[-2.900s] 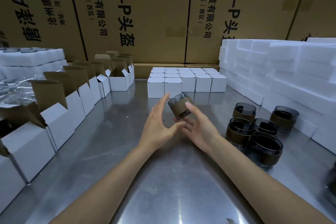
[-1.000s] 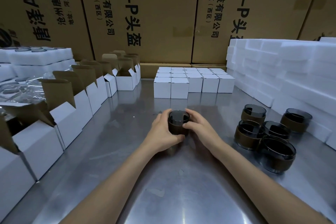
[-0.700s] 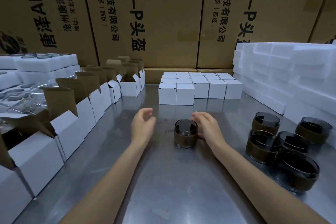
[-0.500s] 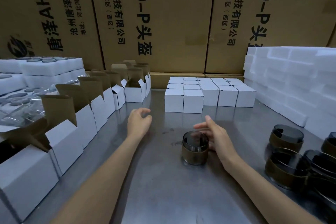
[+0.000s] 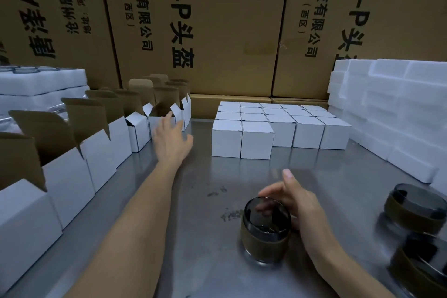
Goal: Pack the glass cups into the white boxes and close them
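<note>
Brown cartons (image 5: 217, 26) with printed lettering wall off the back, and stacked white foam blocks (image 5: 391, 109) rise along the right. The steel table (image 5: 193, 213) carries everything else.

Down its left side runs a row of open white boxes (image 5: 96, 152), brown flaps standing up; about eight show, though the far ones overlap and the count is unsure. At the back middle sits a block of closed white boxes (image 5: 256, 143), five across the front and roughly four rows deep, so near twenty.

Three glass cups with brown sleeves are in view: one glass cup (image 5: 266, 230) stands upright on the table near the front, and two more cups (image 5: 416, 210) sit at the right edge, partly cut off.

The step in hand looks like fetching a box for the front cup. The left hand (image 5: 171, 140) stretches with fingers spread and relaxed toward the far open box (image 5: 162, 116), holding nothing, seemingly just short of it. The right hand (image 5: 297, 201) rests just behind the cup, fingers loosely extended, not gripping. The next move likely calls for pulling that box near, then lowering the cup in squarely and folding the flaps.
</note>
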A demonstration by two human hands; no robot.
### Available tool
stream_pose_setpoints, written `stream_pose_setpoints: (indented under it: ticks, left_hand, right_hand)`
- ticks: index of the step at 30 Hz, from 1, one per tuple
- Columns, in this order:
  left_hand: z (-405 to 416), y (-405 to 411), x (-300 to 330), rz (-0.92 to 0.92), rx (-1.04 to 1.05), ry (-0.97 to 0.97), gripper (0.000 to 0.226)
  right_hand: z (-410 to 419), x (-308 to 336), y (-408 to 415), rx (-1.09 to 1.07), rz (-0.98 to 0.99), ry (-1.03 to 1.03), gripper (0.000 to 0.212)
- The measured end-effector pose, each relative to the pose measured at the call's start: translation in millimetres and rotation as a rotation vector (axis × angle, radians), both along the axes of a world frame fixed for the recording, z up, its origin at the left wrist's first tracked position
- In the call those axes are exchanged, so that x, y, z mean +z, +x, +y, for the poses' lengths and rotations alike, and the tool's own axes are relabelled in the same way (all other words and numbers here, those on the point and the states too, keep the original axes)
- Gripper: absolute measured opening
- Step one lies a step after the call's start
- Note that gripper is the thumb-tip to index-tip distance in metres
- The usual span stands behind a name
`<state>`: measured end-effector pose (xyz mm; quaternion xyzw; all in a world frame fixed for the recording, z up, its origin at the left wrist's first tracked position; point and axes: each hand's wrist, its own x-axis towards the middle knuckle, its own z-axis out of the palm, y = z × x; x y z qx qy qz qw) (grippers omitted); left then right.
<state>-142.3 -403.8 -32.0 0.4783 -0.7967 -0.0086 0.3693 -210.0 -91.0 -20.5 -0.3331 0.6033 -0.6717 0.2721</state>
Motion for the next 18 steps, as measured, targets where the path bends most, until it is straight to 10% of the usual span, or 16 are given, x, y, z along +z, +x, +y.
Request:
stream_pose_setpoints:
  ticks: [18]
  left_hand:
    - [24.8,4.2,0.8,-0.099,-0.126,-0.155,0.044]
  right_hand:
    - [-5.1,-4.6,-3.8,0.009,0.022,-0.074,0.054]
